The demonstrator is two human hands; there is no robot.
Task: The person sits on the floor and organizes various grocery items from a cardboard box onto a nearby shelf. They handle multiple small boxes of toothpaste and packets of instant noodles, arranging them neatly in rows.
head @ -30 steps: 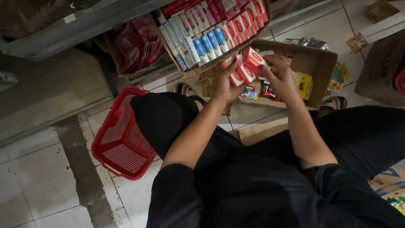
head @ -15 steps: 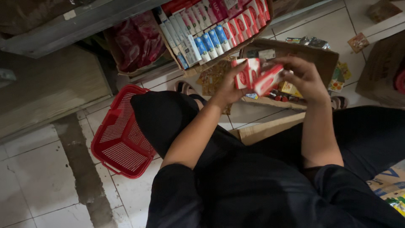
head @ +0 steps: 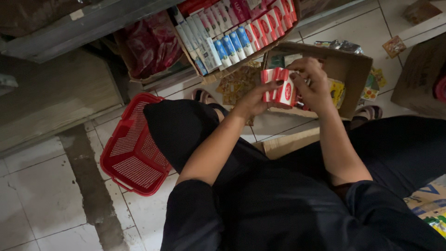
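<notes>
- The left hand (head: 253, 100) is closed around a small stack of red and white cartons (head: 278, 88), held upright above the open cardboard box (head: 355, 74) on the floor.
- The right hand (head: 313, 83) presses its fingers on the outer carton of the same stack, so both hands are clamped on it.
- The tray of cartons (head: 232, 37) under the shelf already looks almost full, with red ones and blue ones in rows.
- Some small packets remain in the cardboard box, so I judge the sorting is partly done.
- The red basket (head: 132, 148) stands beside the knee with nothing visible inside.
</notes>
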